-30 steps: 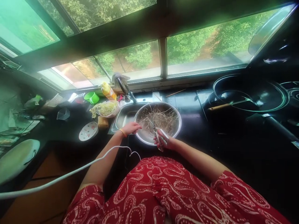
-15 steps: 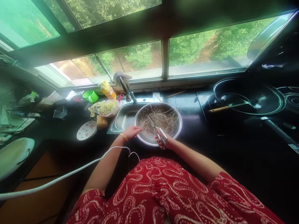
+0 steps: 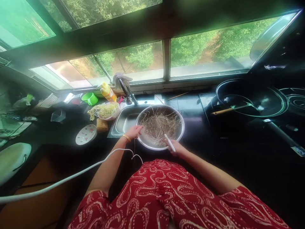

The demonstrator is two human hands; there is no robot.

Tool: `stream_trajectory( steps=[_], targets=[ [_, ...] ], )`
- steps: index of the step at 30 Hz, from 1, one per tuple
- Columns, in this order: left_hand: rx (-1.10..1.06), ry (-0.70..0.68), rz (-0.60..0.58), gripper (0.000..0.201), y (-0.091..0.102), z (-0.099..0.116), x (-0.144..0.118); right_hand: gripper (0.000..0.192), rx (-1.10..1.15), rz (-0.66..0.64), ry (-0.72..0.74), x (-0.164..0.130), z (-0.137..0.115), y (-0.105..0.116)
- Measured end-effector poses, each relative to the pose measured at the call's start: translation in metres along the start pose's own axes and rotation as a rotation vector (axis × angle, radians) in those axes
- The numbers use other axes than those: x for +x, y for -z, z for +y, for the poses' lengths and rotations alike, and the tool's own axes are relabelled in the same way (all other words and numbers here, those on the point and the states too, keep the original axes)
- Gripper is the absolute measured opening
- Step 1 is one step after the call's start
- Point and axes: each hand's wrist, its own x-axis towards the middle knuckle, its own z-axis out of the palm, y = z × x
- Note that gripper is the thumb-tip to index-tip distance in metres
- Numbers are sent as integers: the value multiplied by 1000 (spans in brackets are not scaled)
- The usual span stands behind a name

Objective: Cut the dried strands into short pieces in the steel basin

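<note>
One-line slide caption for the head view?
Left hand grips steel bowl of dry strands; right hand holds scissors.

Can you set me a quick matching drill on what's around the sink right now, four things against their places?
Things:
1. metal bowl of dry strands
2. scissors
3. green cup
4. flowered plate

Places:
A. by the window, left of the yellow bottle
B. in the right hand
C. on the dark counter, left of the sink
D. left hand on its rim

Pairs: 1-D, 2-B, 3-A, 4-C
</note>
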Motion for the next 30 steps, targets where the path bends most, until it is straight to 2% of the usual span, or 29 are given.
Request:
stream_trajectory(
  steps=[3,5,10,14,17,22,27,30],
  targets=[
    [-49,-5,-18,38,2,17,2,39,-373,208,193,-20,-4,18],
    [-111,17,-7,40,3,29,6,38,-515,275,235,-34,-8,27],
    [-452,-48,61,29,9,63,16,35,-540,240,225,-59,-15,32],
    [-652,-39,-36,22,8,78,19,39,-447,266,222,-69,-15,30],
    [-707,-67,-68,27,-3,78,17,41,-312,226,220,-67,-11,29],
    [-642,-158,-53,36,-27,68,9,35,-62,25,224,-41,-3,18],
    [-438,-166,33,30,-49,50,12,43,172,-149,113,-16,-12,-8],
    [-383,-148,46,27,-56,38,21,45,212,-175,35,-6,-21,-22]
  ],
)
